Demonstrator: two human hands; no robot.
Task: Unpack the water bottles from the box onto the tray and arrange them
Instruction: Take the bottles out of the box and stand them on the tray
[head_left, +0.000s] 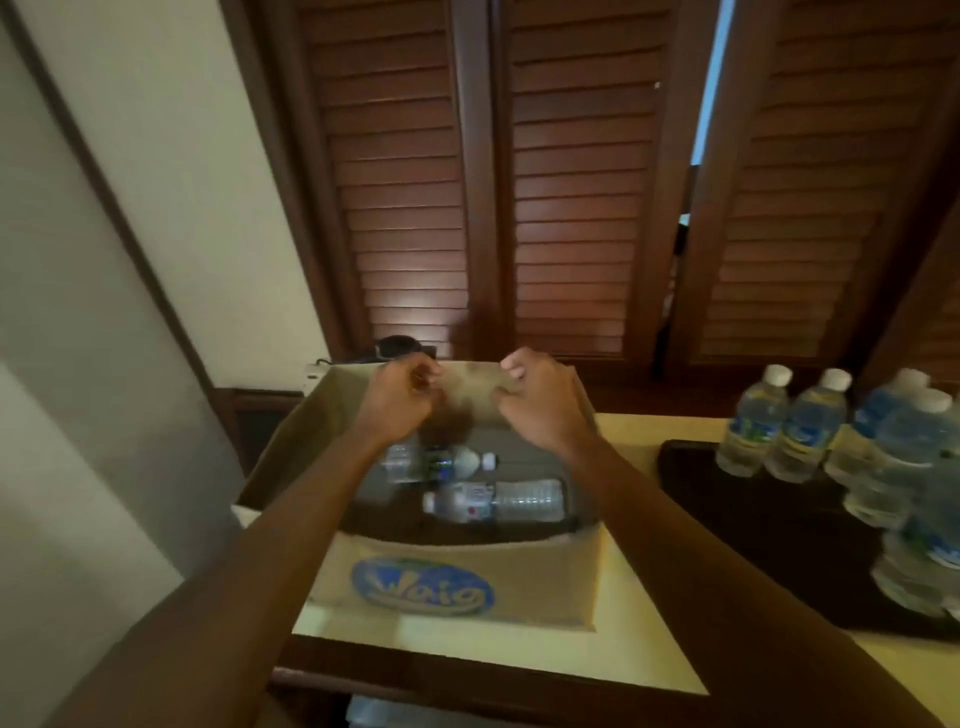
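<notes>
An open cardboard box (545, 582) with a blue oval logo stands on the table in front of me. Two clear water bottles lie on their sides in it: one (447, 462) with its white cap pointing right, the other (509, 501) nearer me with its cap pointing left. My left hand (400, 402) and my right hand (543, 402) reach over the box, fingers curled at the top edge of its far wall, which they seem to grip. To the right lies a dark tray (727, 509) with several upright water bottles (753, 423) on it.
The cream table top (639, 613) has a dark wood front edge. Brown louvred shutters (566, 208) stand close behind the box. A pale wall runs along the left. A dark object with a cable (397, 345) sits behind the box.
</notes>
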